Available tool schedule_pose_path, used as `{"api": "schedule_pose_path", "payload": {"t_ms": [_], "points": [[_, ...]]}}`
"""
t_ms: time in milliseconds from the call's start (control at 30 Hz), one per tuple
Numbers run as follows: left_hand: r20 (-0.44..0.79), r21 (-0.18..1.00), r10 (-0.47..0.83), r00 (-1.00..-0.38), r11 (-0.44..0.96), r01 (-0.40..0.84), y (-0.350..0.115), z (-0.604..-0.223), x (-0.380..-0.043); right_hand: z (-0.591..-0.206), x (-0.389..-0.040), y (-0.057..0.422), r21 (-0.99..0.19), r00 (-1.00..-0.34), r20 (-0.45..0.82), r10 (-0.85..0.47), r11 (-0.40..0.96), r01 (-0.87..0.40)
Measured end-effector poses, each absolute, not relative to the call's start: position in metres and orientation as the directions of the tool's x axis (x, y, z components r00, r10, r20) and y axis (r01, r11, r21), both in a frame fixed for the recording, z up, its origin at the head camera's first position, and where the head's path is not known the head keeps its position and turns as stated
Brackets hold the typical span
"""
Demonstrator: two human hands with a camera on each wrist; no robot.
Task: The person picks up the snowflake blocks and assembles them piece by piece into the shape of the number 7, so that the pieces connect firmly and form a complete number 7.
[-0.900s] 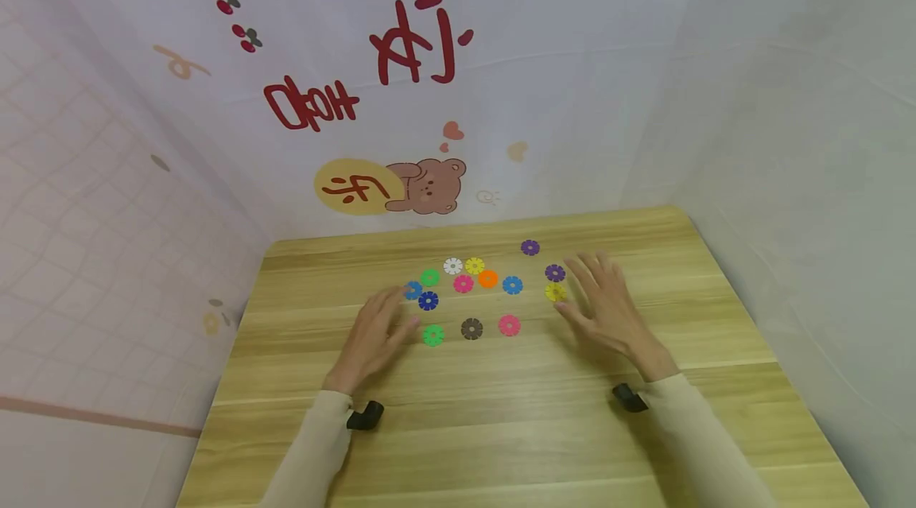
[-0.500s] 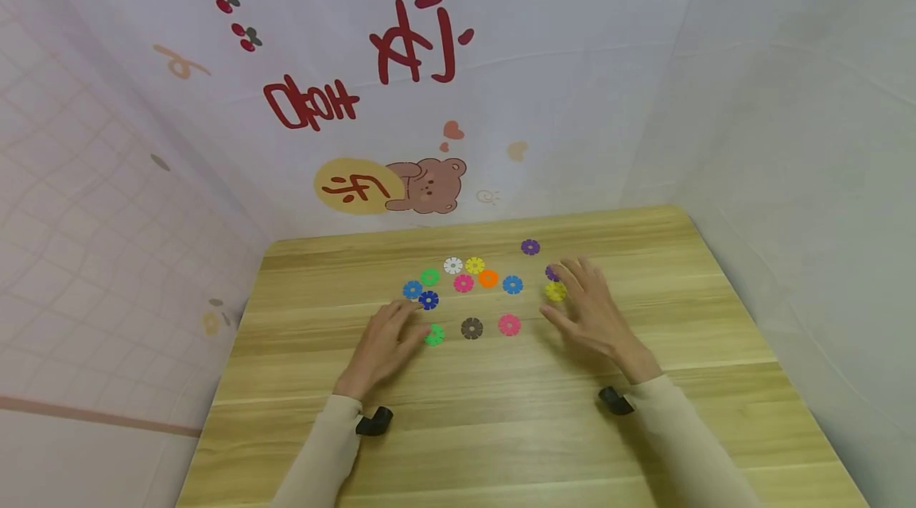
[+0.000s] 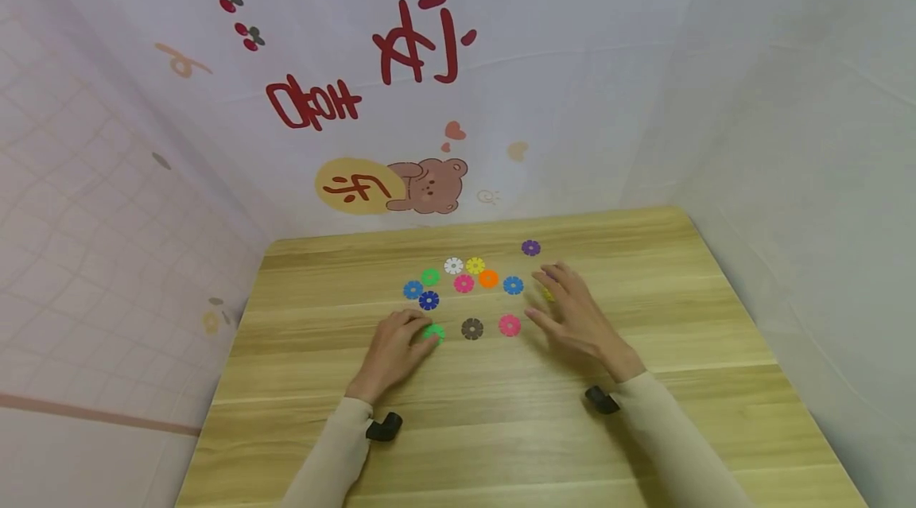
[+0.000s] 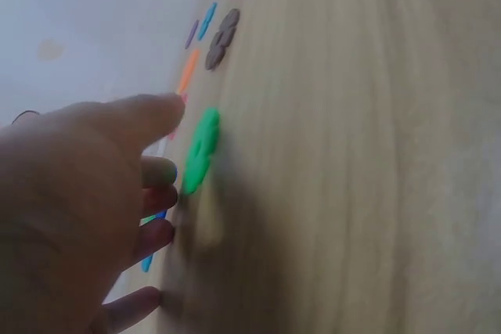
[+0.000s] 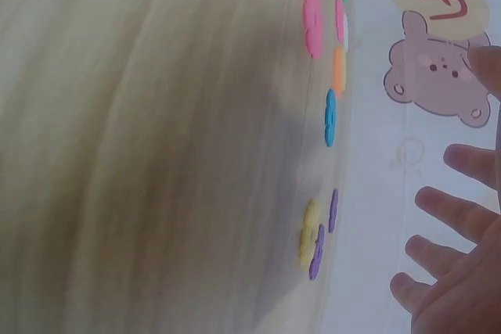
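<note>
Several flat, notched plastic discs lie on the wooden table. My left hand (image 3: 396, 350) hovers at the nearer green disc (image 3: 435, 332), thumb and fingers spread apart around its left side; the left wrist view shows that green disc (image 4: 202, 151) flat on the table just beyond the thumb, nothing gripped. My right hand (image 3: 572, 319) is held over the table with fingers loosely spread, right of the pink disc (image 3: 510, 325). It partly covers a yellow disc (image 3: 548, 295) and a purple one in the head view. In the right wrist view the yellow disc (image 5: 309, 234) lies below the fingers, untouched.
Between the hands lie a brown disc (image 3: 472, 329), an orange disc (image 3: 488, 279) and a light blue disc (image 3: 513, 285). A dark blue disc (image 3: 428, 300) sits beyond the left fingers. A purple disc (image 3: 531, 248) is farthest back, near the printed white curtain (image 3: 572, 95).
Both hands have moved inward: the left rightward and nearer, from the blue discs to the green one; the right leftward, toward the pink disc. The discs have stayed in place.
</note>
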State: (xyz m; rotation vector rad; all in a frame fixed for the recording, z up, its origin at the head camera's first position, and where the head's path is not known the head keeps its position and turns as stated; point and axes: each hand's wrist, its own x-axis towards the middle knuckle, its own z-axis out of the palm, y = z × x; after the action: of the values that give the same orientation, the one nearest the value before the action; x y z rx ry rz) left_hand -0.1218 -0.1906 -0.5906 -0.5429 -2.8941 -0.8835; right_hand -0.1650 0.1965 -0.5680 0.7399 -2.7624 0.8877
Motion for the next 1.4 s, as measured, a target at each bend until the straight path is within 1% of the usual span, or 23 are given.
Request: {"api": "schedule_pose_path", "payload": {"t_ms": [100,233,400,467,700,800,933,1033,1233,1400], "points": [[0.201,0.504,0.318,-0.927,0.778,0.376,-0.189,-0.594,-0.120,-0.567,-0.167,0.192,-0.518,-0.864,0.275,-0.421,0.692,-0.502],[0.232,0.491,0.316,-0.920,0.779,0.391,-0.188,-0.596,-0.120,-0.566,-0.172,0.186,-0.503,-0.842,0.300,-0.449,0.675,-0.540],[0.221,0.504,0.295,-0.930,0.782,0.367,-0.189,-0.597,-0.119,-0.563,-0.182,0.175,-0.482,-0.802,0.342,-0.489,0.642,-0.596],[0.208,0.516,0.283,-0.936,0.782,0.351,-0.188,-0.597,-0.118,-0.561,-0.185,0.170,-0.486,-0.800,0.329,-0.501,0.637,-0.598],[0.176,0.570,0.260,-0.949,0.759,0.314,-0.189,-0.596,-0.112,-0.555,-0.194,0.151,-0.559,-0.839,0.208,-0.502,0.643,-0.523],[0.192,0.587,0.257,-0.947,0.743,0.320,-0.190,-0.597,-0.109,-0.555,-0.201,0.142,-0.564,-0.843,0.186,-0.505,0.647,-0.513],[0.252,0.615,0.270,-0.929,0.696,0.369,-0.193,-0.598,-0.110,-0.555,-0.209,0.129,-0.563,-0.833,0.181,-0.523,0.639,-0.524],[0.273,0.646,0.275,-0.922,0.657,0.388,-0.196,-0.598,-0.109,-0.555,-0.216,0.119,-0.562,-0.823,0.174,-0.541,0.631,-0.535],[0.240,0.683,0.238,-0.941,0.647,0.338,-0.202,-0.595,-0.104,-0.558,-0.229,0.100,-0.544,-0.804,0.164,-0.571,0.628,-0.557],[0.222,0.738,0.186,-0.957,0.609,0.290,-0.206,-0.591,-0.100,-0.558,-0.240,0.086,-0.571,-0.798,0.149,-0.584,0.608,-0.552]]}}
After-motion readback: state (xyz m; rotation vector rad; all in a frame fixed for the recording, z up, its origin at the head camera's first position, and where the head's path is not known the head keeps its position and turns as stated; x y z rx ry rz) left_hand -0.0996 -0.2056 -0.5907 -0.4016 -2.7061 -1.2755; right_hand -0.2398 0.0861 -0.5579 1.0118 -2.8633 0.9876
